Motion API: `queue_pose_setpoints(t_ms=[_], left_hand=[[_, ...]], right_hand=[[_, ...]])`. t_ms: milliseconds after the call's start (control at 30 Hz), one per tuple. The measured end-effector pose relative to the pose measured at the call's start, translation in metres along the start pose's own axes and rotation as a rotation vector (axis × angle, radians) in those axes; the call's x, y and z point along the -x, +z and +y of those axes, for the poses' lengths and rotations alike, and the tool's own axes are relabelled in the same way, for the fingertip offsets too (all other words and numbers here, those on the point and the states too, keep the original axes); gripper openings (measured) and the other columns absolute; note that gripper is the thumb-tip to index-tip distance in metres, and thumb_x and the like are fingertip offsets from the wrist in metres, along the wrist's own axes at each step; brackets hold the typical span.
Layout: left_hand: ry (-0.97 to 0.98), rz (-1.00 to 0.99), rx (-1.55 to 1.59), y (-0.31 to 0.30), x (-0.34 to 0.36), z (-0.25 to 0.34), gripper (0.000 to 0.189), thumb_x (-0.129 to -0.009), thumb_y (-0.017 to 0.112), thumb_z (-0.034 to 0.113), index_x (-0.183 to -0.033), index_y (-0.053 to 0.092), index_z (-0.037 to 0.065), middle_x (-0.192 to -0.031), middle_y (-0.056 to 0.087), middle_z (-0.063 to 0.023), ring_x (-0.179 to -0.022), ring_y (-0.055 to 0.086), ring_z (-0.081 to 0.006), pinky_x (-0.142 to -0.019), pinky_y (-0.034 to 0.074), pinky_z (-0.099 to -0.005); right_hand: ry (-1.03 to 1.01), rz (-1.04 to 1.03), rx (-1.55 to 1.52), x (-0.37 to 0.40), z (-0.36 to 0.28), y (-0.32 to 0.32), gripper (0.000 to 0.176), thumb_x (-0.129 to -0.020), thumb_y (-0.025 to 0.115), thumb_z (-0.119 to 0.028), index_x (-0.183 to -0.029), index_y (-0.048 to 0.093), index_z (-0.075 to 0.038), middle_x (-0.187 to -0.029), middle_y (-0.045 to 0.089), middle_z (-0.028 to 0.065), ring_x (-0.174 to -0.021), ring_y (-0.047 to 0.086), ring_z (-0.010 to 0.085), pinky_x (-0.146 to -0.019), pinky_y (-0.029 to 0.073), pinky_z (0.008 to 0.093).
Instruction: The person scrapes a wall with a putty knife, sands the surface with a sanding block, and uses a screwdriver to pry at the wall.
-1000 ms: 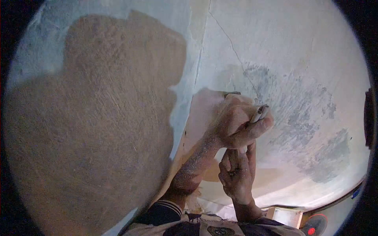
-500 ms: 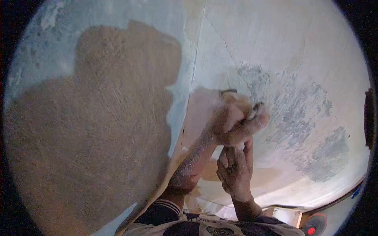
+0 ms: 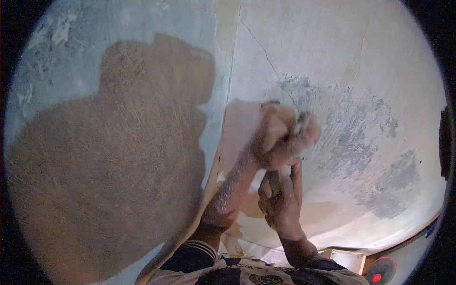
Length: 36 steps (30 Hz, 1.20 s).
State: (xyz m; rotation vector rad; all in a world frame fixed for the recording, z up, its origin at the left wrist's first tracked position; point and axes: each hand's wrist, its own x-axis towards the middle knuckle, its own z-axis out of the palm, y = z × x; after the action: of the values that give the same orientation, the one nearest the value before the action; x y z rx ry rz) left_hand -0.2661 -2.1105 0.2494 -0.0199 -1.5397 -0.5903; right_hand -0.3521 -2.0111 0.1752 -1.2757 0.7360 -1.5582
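Note:
My left hand (image 3: pixel 280 137), blurred by motion, is closed against the worn wall (image 3: pixel 332 57). Dark edges of something flat show above its knuckles and between its fingers; what it is I cannot make out. Pale dust coats the forearm. Just below, my right hand (image 3: pixel 282 197) has its fingers curled in, with one finger pointing up toward the left hand. Whether the two hands touch, or share one object, is hard to tell. Right of the left hand, a rough grey patch (image 3: pixel 351 137) spreads over the pale wall surface.
A thin crack (image 3: pixel 259 43) runs down toward the grey patch. Left of a vertical seam (image 3: pixel 231 71), a large shadow (image 3: pixel 152 142) covers the bluish wall. Low on the right are a lit, box-like wooden frame (image 3: pixel 349 261) and a dark round object with a red centre (image 3: pixel 377 278).
My left hand has moved slightly up along the wall, with the right hand following below it. The whole view has shifted a little, and the shadow's outline has changed with it.

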Motion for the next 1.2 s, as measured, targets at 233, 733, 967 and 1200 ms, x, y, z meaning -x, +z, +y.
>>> queue_pose_setpoints(t_ms=[233, 733, 967, 1200], left_hand=[[-0.025, -0.068, -0.062, -0.008, -0.004, -0.003, 0.037, -0.092, 0.064, 0.032, -0.068, 0.061, 0.004, -0.051, 0.046, -0.0115, -0.048, 0.053, -0.0257, -0.051, 0.039, -0.0406], [-0.019, -0.100, -0.156, -0.017, 0.011, -0.005, 0.034, -0.093, 0.062, 0.030, -0.071, 0.055, 0.005, -0.058, 0.047, -0.0098, -0.051, 0.048, -0.0254, -0.053, 0.042, -0.0380], [-0.091, -0.018, -0.205, -0.017, 0.027, -0.024, 0.037, -0.087, 0.068, 0.038, -0.077, 0.065, 0.003, -0.068, 0.057, -0.0081, -0.065, 0.057, -0.0219, -0.063, 0.046, -0.0359], [0.033, 0.063, 0.122, -0.010, 0.030, -0.028, 0.035, -0.092, 0.063, 0.033, -0.070, 0.057, 0.007, -0.057, 0.047, -0.0069, -0.050, 0.047, -0.0256, -0.052, 0.040, -0.0374]], right_hand=[[0.076, 0.038, 0.055, -0.003, -0.005, 0.008, 0.021, -0.107, 0.045, -0.026, -0.125, 0.038, -0.016, -0.071, 0.043, 0.0018, -0.048, 0.037, 0.0082, -0.037, 0.031, 0.0211], [-0.001, -0.002, 0.115, 0.000, 0.018, 0.004, 0.018, -0.108, 0.042, -0.020, -0.122, 0.032, -0.014, -0.067, 0.044, -0.0007, -0.050, 0.038, 0.0062, -0.041, 0.028, 0.0232], [0.100, 0.067, -0.063, 0.005, 0.019, 0.004, 0.019, -0.110, 0.044, -0.026, -0.122, 0.032, -0.016, -0.065, 0.044, -0.0017, -0.048, 0.035, 0.0049, -0.040, 0.025, 0.0227], [0.109, 0.044, 0.001, 0.006, 0.015, 0.009, 0.018, -0.110, 0.043, -0.025, -0.122, 0.035, -0.014, -0.064, 0.044, -0.0033, -0.048, 0.036, 0.0039, -0.041, 0.025, 0.0223]])
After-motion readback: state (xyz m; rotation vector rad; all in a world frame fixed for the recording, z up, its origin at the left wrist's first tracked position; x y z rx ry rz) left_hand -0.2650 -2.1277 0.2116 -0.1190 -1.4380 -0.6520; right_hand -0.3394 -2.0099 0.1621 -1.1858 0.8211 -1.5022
